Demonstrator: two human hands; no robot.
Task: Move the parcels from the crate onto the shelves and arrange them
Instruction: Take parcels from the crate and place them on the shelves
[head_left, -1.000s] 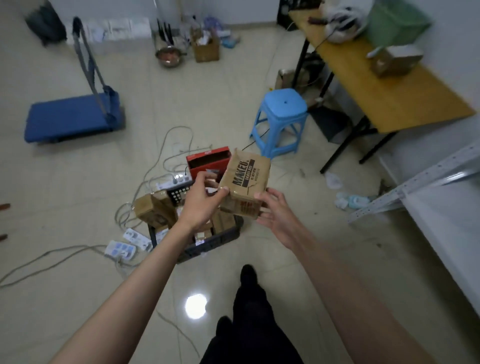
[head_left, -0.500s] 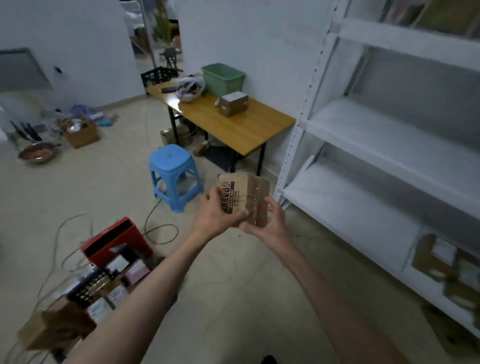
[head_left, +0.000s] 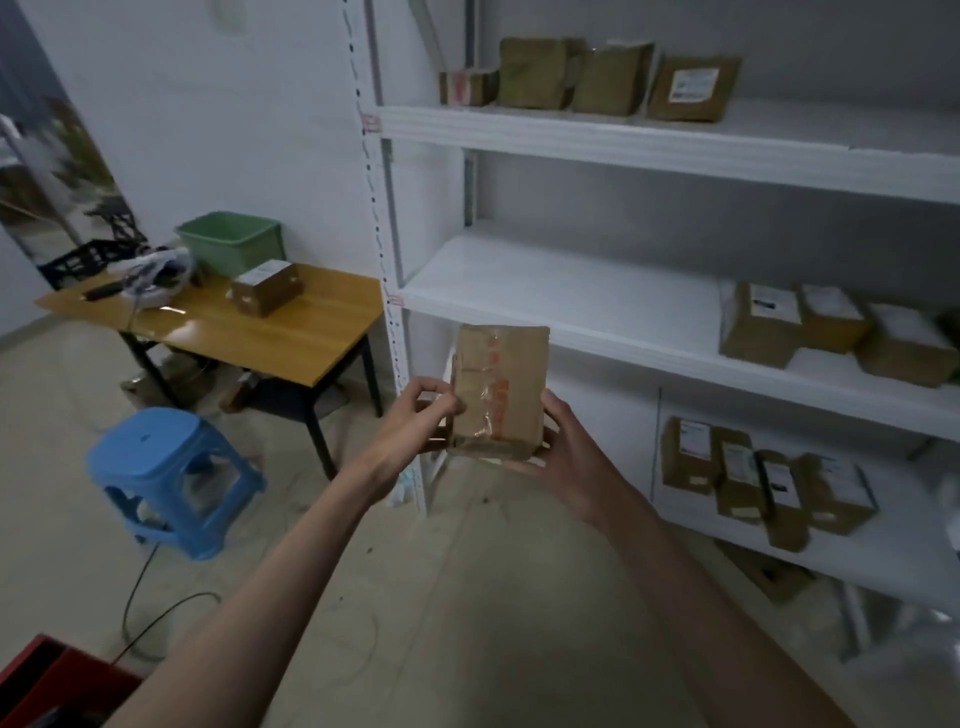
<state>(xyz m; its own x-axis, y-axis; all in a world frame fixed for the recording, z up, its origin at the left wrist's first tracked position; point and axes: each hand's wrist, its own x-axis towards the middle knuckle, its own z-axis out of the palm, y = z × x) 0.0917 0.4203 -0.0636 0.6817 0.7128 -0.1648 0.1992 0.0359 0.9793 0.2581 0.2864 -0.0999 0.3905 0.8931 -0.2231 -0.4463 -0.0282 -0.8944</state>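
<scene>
Both the left hand (head_left: 415, 421) and the right hand (head_left: 563, 457) are grasping a parcel (head_left: 498, 389), carrying it toward the shelves (head_left: 597, 306); next it needs setting onto bare shelf space.

A taped brown cardboard parcel (head_left: 497, 392) is held upright between both hands in front of the white shelves (head_left: 649, 317). The left hand (head_left: 415, 421) pinches its left edge with curled fingers; the right hand (head_left: 563, 457) cradles its right side and bottom. More parcels stand on the top shelf, the right of the middle shelf and the lower shelf. To the left, a wooden tabletop (head_left: 291, 327) carries a green bin (head_left: 231, 241) and a small box (head_left: 266, 287), with a blue stool (head_left: 169, 475) on the floor near it.
</scene>
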